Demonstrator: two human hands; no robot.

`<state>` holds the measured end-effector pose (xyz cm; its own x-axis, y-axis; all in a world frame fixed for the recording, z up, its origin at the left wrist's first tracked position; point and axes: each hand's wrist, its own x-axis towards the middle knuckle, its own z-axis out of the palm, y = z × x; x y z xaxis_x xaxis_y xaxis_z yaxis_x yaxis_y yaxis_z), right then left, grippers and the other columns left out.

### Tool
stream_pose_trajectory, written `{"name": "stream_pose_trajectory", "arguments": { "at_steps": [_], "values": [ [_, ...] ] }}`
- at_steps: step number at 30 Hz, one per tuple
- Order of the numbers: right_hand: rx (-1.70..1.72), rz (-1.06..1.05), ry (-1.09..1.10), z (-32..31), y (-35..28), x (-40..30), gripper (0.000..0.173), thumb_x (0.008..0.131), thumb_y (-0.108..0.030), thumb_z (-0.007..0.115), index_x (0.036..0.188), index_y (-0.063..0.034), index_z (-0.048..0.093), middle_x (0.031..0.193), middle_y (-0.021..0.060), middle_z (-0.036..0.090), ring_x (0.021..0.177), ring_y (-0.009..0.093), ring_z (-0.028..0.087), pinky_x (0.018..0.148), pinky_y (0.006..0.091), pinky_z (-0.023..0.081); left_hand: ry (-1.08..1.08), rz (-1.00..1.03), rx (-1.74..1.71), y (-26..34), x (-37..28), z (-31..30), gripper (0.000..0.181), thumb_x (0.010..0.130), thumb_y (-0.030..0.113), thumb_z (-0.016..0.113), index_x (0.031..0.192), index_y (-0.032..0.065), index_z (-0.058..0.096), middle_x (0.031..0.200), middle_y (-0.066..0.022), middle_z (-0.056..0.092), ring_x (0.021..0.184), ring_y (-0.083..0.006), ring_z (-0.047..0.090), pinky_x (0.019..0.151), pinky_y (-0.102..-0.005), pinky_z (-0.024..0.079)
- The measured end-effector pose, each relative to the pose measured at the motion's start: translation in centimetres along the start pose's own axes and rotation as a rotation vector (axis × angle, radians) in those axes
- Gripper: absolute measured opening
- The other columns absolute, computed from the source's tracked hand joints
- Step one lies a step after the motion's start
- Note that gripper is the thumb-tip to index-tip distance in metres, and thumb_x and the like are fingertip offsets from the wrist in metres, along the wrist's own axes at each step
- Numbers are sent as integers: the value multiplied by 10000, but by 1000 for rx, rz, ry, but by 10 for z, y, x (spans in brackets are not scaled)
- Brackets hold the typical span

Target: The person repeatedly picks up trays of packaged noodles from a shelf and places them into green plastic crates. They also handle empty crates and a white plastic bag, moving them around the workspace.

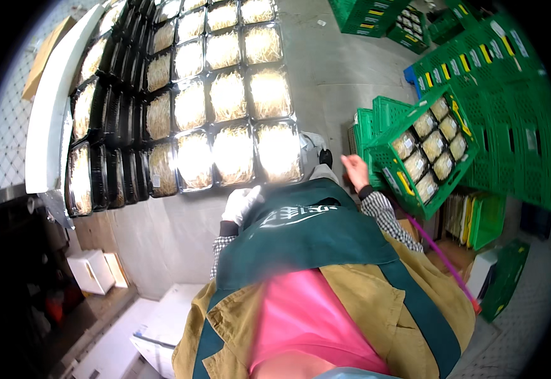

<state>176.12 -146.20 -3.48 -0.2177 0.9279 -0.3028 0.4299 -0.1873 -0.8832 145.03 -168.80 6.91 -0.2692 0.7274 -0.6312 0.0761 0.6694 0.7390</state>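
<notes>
My left hand (pixel 241 204), in a white glove, is just below the near edge of the stacked trays and in front of my green apron (pixel 299 232); whether it holds anything is hard to see. My bare right hand (pixel 355 170) is raised beside a green plastic crate (pixel 389 177), with nothing seen in it and its fingers partly curled. Inside that tilted crate lie several wrapped packs of pale sprouts (pixel 433 146). Black plastic trays (pixel 237 154) filled with pale sprouts stand in rows before me, glaring under strong light.
More green crates (pixel 498 109) are stacked at the right, others at the top right (pixel 365 16). A white foam board (pixel 52 109) and a cardboard box (pixel 47 59) lie left of the trays. A purple strap (pixel 438 253) runs at my right side. A white box (pixel 90 272) stands lower left.
</notes>
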Motion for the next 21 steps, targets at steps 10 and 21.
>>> {"name": "stream_pose_trajectory", "arguments": {
  "at_steps": [10,21],
  "values": [
    [-616,-125,-1097,115,-71,139,682,806,-446,603,1276,20,436,1244,223,506,1169,326,481,963,362,382,814,-203,-358,87,-18,96,374,917,287,536,716,-7,653,685,-44,633,669,-94,538,671,-254,421],
    [-57,-123,-1204,42,-120,144,275,866,-225,561,921,37,628,799,78,656,731,121,592,662,272,464,793,80,-650,207,15,166,193,866,137,589,960,-29,618,831,-44,623,720,-100,556,645,-261,463]
  ]
}}
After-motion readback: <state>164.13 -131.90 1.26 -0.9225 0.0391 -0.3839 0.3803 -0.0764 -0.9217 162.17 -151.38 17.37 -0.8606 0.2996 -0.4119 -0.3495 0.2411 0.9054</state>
